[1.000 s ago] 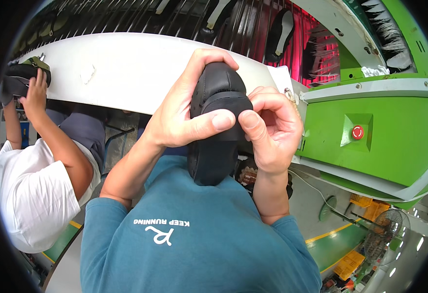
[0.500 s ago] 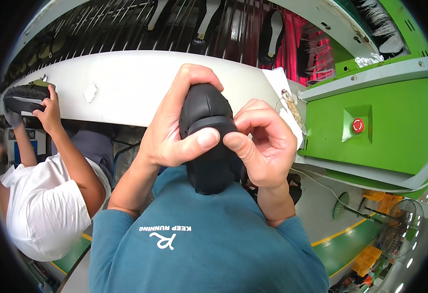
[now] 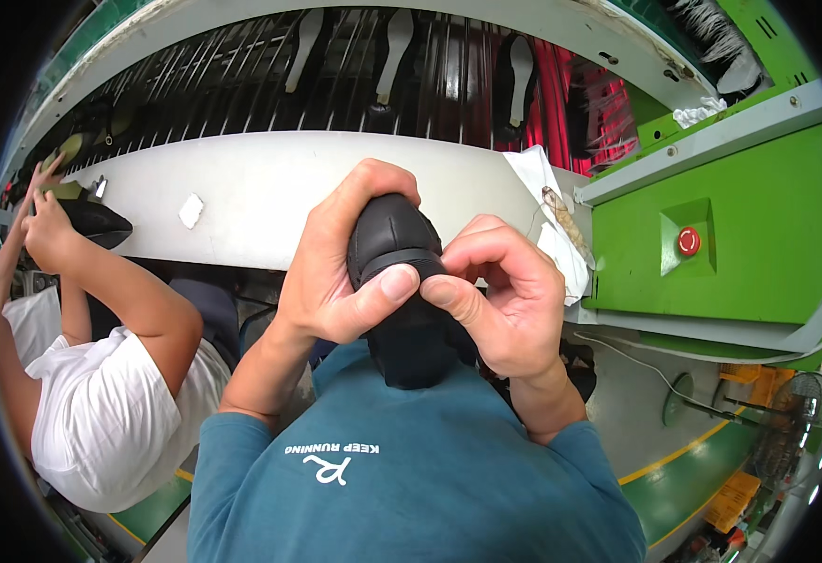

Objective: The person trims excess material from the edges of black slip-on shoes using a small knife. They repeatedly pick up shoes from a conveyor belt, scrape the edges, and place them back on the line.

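A black shoe upper (image 3: 390, 223), with a seam down its rounded end, is held upright in front of my chest. My left hand (image 3: 328, 272) is wrapped round its left side, fingers over the top and thumb pressed on a raised black edge. On the right, my right hand (image 3: 512, 305) pinches that same edge between thumb and bent fingers, close beside the left thumb. The lower part of the shoe rests near my shirt; its far side is hidden.
Beyond the white ledge (image 3: 270, 188), a roller conveyor (image 3: 355, 75) carries several dark shoe pieces with pale soles. A green machine housing (image 3: 758, 225) with a red button (image 3: 689, 241) stands at right. At left a person in a white shirt (image 3: 120, 422) handles a dark shoe (image 3: 97, 223).
My hands keep nearly the same grip on the shoe upper. The whole view has shifted slightly. The person at left has moved their hands and shoe farther away, toward the conveyor.
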`<control>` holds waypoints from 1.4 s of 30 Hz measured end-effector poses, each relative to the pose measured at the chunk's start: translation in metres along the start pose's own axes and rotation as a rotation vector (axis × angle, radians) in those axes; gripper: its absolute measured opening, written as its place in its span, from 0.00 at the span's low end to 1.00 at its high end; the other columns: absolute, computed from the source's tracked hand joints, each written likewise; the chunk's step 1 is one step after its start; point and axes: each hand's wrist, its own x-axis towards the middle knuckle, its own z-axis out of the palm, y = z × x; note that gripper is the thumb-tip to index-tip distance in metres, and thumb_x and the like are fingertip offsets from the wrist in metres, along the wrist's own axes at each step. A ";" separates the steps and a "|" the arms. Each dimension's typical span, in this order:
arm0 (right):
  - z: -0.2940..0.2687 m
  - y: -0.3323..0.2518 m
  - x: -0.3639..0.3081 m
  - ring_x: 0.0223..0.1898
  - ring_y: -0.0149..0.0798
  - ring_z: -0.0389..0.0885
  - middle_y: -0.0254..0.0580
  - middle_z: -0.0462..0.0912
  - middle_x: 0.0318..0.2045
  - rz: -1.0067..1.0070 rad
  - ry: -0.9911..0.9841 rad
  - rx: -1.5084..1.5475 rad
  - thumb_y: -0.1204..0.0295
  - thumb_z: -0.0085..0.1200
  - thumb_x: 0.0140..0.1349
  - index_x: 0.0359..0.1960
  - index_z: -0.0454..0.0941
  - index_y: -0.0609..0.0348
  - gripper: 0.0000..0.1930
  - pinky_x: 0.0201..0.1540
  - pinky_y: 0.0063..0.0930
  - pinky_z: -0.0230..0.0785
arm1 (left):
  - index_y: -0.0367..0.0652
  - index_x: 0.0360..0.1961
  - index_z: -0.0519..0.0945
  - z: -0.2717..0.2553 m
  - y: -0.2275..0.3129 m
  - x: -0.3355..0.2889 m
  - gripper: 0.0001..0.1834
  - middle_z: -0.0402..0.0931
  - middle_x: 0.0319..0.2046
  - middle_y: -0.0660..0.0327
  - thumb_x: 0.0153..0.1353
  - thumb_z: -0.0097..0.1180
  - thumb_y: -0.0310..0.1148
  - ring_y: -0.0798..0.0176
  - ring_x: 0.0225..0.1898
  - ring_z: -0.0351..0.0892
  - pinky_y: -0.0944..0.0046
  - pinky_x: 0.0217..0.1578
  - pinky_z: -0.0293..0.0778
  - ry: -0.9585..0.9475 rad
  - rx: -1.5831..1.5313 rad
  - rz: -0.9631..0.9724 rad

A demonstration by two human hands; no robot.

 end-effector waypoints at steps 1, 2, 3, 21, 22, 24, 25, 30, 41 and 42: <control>0.001 0.000 0.000 0.31 0.25 0.81 0.36 0.84 0.34 0.010 0.003 0.002 0.73 0.77 0.66 0.40 0.84 0.62 0.11 0.35 0.21 0.74 | 0.34 0.54 0.76 0.001 0.001 -0.001 0.41 0.74 0.46 0.51 0.58 0.62 0.64 0.57 0.45 0.80 0.56 0.45 0.77 0.008 -0.004 -0.016; 0.001 0.000 -0.001 0.32 0.25 0.81 0.36 0.84 0.34 0.021 0.006 0.004 0.73 0.77 0.66 0.40 0.85 0.62 0.11 0.35 0.21 0.74 | 0.33 0.54 0.76 0.002 0.002 -0.001 0.41 0.74 0.45 0.51 0.57 0.61 0.63 0.57 0.44 0.80 0.57 0.45 0.77 0.016 -0.008 -0.033; 0.002 0.001 -0.001 0.32 0.25 0.81 0.36 0.84 0.34 0.032 0.011 0.003 0.73 0.77 0.66 0.40 0.85 0.62 0.11 0.35 0.21 0.74 | 0.34 0.53 0.76 0.003 0.001 0.000 0.38 0.75 0.44 0.52 0.57 0.62 0.60 0.57 0.42 0.79 0.57 0.44 0.76 0.031 -0.019 -0.013; 0.019 0.009 0.044 0.33 0.32 0.84 0.36 0.87 0.32 -0.102 -0.031 -0.147 0.75 0.83 0.55 0.34 0.87 0.59 0.13 0.35 0.27 0.77 | 0.38 0.61 0.68 0.016 -0.058 -0.001 0.43 0.67 0.54 0.47 0.67 0.60 0.68 0.48 0.50 0.78 0.37 0.54 0.82 0.473 -0.109 0.382; 0.021 0.014 0.047 0.36 0.37 0.85 0.38 0.87 0.31 -0.116 -0.044 -0.194 0.76 0.82 0.53 0.34 0.87 0.59 0.12 0.37 0.31 0.78 | 0.40 0.63 0.66 0.016 -0.071 -0.004 0.41 0.66 0.55 0.48 0.69 0.58 0.68 0.48 0.51 0.77 0.35 0.55 0.82 0.496 -0.103 0.410; 0.025 0.034 0.052 0.36 0.38 0.85 0.38 0.87 0.31 -0.100 -0.063 -0.206 0.75 0.81 0.54 0.35 0.88 0.60 0.12 0.39 0.32 0.78 | 0.39 0.63 0.66 0.021 -0.098 -0.009 0.40 0.66 0.55 0.47 0.70 0.59 0.64 0.49 0.51 0.77 0.37 0.55 0.82 0.609 -0.105 0.430; 0.028 0.046 0.051 0.36 0.38 0.85 0.38 0.87 0.31 -0.087 -0.076 -0.213 0.75 0.81 0.54 0.35 0.88 0.60 0.12 0.40 0.32 0.78 | 0.38 0.62 0.66 0.023 -0.111 -0.013 0.39 0.65 0.54 0.47 0.69 0.60 0.62 0.50 0.50 0.77 0.39 0.55 0.83 0.678 -0.118 0.438; 0.045 0.084 0.042 0.39 0.36 0.86 0.39 0.87 0.37 -0.082 -0.121 -0.312 0.77 0.80 0.55 0.40 0.90 0.61 0.13 0.45 0.30 0.80 | 0.38 0.64 0.65 0.033 -0.143 -0.048 0.37 0.66 0.55 0.47 0.73 0.56 0.60 0.48 0.52 0.79 0.38 0.56 0.83 0.751 -0.159 0.289; 0.046 0.104 0.031 0.43 0.42 0.83 0.34 0.86 0.37 -0.041 -0.220 -0.319 0.72 0.79 0.56 0.40 0.87 0.54 0.13 0.53 0.36 0.70 | 0.34 0.64 0.69 0.018 -0.140 -0.081 0.38 0.71 0.56 0.45 0.74 0.57 0.61 0.46 0.59 0.81 0.44 0.60 0.78 0.666 -0.029 0.147; 0.046 0.107 0.033 0.43 0.42 0.83 0.34 0.86 0.37 -0.065 -0.224 -0.317 0.72 0.79 0.55 0.40 0.87 0.54 0.13 0.53 0.36 0.71 | 0.34 0.63 0.69 0.016 -0.141 -0.082 0.37 0.71 0.56 0.45 0.75 0.58 0.60 0.46 0.59 0.81 0.44 0.60 0.78 0.653 -0.017 0.148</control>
